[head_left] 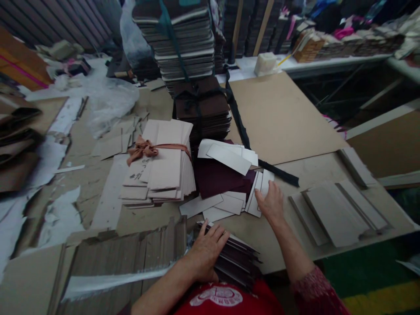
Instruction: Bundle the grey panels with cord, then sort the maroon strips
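My left hand [207,250] lies flat with fingers spread on top of a stack of dark maroon sheets [236,262] at the table's near edge. My right hand [271,202] reaches forward with fingers stretched out, touching the white card strips [259,192] that lie scattered around a dark maroon sheet [216,177]. More white strips [229,157] lie on the far side of that sheet. Neither hand grips anything.
A bundle of beige cards tied with a brown ribbon [160,162] sits left of the strips. Behind stand a strapped dark stack [201,107] and a tall pile [183,39]. Grey board strips [334,210] lie right; a brown board [282,113] beyond. Paper scraps litter the left.
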Demonstrator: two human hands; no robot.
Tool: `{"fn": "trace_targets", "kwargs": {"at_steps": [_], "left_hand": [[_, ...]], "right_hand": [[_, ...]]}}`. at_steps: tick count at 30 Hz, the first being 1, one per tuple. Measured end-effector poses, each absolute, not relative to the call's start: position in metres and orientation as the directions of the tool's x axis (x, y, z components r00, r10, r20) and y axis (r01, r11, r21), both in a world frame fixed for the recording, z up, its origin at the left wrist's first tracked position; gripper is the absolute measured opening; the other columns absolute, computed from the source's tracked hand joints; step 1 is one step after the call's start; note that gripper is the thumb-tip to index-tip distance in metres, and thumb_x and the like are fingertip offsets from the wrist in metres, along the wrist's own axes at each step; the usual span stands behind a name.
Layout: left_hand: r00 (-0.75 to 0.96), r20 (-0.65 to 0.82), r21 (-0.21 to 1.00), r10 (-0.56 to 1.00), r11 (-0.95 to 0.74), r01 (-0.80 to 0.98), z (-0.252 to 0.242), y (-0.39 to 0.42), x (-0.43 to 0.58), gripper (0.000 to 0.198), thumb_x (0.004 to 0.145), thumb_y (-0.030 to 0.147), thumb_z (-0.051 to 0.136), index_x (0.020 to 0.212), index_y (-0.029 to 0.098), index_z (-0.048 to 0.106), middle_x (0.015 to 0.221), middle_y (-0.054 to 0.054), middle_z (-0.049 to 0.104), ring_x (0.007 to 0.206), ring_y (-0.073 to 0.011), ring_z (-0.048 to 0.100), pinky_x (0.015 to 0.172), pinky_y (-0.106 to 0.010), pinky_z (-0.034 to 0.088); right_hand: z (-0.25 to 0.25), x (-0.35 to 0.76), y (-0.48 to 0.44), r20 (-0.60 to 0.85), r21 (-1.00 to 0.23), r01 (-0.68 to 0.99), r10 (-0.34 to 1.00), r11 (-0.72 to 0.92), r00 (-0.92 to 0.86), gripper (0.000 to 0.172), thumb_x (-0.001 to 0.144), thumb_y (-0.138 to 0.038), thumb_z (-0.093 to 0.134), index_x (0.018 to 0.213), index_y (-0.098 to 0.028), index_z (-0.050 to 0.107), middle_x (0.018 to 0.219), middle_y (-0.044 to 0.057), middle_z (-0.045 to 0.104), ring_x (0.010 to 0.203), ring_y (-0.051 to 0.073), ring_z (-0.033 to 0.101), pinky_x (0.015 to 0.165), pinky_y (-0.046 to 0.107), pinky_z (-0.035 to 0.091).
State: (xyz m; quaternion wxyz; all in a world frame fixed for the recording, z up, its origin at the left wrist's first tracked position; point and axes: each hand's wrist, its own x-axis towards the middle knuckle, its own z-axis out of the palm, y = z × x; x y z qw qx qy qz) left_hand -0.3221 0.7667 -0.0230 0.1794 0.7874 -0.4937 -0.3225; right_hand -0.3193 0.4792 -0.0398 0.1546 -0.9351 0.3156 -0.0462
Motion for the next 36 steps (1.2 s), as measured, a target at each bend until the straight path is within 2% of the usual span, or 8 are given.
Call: {"fn": "trace_targets", "kwargs": {"at_steps": [8, 13, 17, 22, 27, 30, 33, 36], "left_hand": [[0.319, -0.352, 0.672, -0.88, -0.474, -0.569, -0.017, 0.769, -0.323, 0.101, 0.069, 0.055, 0.074, 0.152, 0.018, 0.03, 0.153, -0.017, 0.041, 0.147, -0.0381, 0.026, 0.121, -0.063, -0.004], [0.433, -0.301, 0.673, -0.849, -0.511, -0.534, -0.014, 0.764, -0.328, 0.063, 0.087, 0.048, 0.064, 0.141, 0.023, 0.043, 0.144, -0.009, 0.051, 0.141, -0.0315, 0.036, 0.122, -0.061, 0.002], [0.479, -0.263, 0.612, -0.837, -0.529, -0.588, -0.016, 0.76, -0.333, 0.045, 0.095, 0.043, 0.059, 0.134, 0.024, 0.048, 0.136, -0.007, 0.056, 0.135, -0.0279, 0.042, 0.123, -0.057, 0.011], [0.492, -0.166, 0.514, -0.854, -0.501, -0.696, -0.024, 0.76, -0.341, 0.051, 0.094, 0.046, 0.06, 0.136, 0.02, 0.047, 0.151, -0.009, 0.041, 0.145, -0.0339, 0.027, 0.122, -0.058, 0.017], [0.497, 0.007, 0.49, -0.868, -0.43, -0.758, -0.034, 0.765, -0.352, 0.046, 0.098, 0.041, 0.052, 0.137, 0.016, 0.047, 0.149, -0.01, 0.044, 0.143, -0.0292, 0.03, 0.123, -0.052, 0.013], [0.513, 0.045, 0.533, -0.857, -0.414, -0.738, -0.035, 0.764, -0.353, 0.056, 0.095, 0.036, 0.055, 0.144, 0.015, 0.039, 0.15, -0.013, 0.043, 0.144, -0.0283, 0.028, 0.124, -0.05, 0.01], [0.568, -0.084, 0.574, -0.819, -0.506, -0.644, -0.03, 0.757, -0.346, 0.08, 0.089, 0.048, 0.062, 0.151, 0.011, 0.027, 0.152, -0.018, 0.04, 0.143, -0.0332, 0.03, 0.122, -0.058, 0.008], [0.595, -0.212, 0.593, -0.775, -0.586, -0.552, -0.024, 0.751, -0.338, 0.083, 0.085, 0.059, 0.065, 0.146, 0.011, 0.035, 0.137, -0.017, 0.054, 0.13, -0.0322, 0.045, 0.122, -0.061, 0.008]], "right_hand": [[-0.057, -0.306, 0.487, -0.15, -0.152, -0.628, -0.61, -0.763, 0.778, 0.074, 0.078, -0.031, 0.065, 0.142, -0.004, 0.039, 0.138, 0.031, 0.042, 0.123, 0.047, 0.044, 0.097, 0.058, 0.041], [-0.041, -0.316, 0.464, -0.182, -0.12, -0.638, -0.615, -0.76, 0.767, 0.057, 0.078, -0.009, 0.051, 0.135, -0.003, 0.046, 0.115, 0.024, 0.06, 0.108, 0.035, 0.058, 0.093, 0.045, 0.045], [-0.011, -0.34, 0.45, -0.145, -0.131, -0.691, -0.676, -0.711, 0.723, 0.051, 0.088, -0.013, 0.042, 0.138, -0.008, 0.048, 0.097, 0.019, 0.067, 0.085, 0.033, 0.066, 0.074, 0.042, 0.05], [0.003, -0.377, 0.487, -0.002, -0.498, -0.236, -0.271, -0.834, 0.963, 0.048, 0.096, -0.025, 0.04, 0.142, -0.018, 0.049, 0.128, 0.014, 0.064, 0.113, 0.028, 0.063, 0.094, 0.041, 0.051], [-0.018, -0.386, 0.547, -0.319, -0.744, -0.093, 0.229, -0.662, 0.92, 0.039, 0.099, -0.024, 0.037, 0.132, -0.022, 0.059, 0.129, 0.008, 0.064, 0.119, 0.022, 0.059, 0.105, 0.038, 0.046], [-0.019, -0.378, 0.559, -0.405, -0.78, -0.135, 0.328, -0.611, 0.853, 0.035, 0.103, -0.031, 0.037, 0.122, -0.022, 0.064, 0.122, 0.008, 0.067, 0.114, 0.022, 0.061, 0.103, 0.038, 0.045], [-0.014, -0.363, 0.555, -0.447, -0.726, -0.115, 0.339, -0.678, 0.828, 0.034, 0.103, -0.033, 0.038, 0.105, -0.02, 0.069, 0.104, 0.007, 0.072, 0.096, 0.021, 0.066, 0.088, 0.032, 0.05], [-0.014, -0.338, 0.551, -0.436, -0.605, -0.016, 0.315, -0.796, 0.843, 0.028, 0.099, -0.025, 0.045, 0.093, -0.02, 0.072, 0.089, 0.006, 0.072, 0.082, 0.019, 0.067, 0.075, 0.027, 0.05]]}}
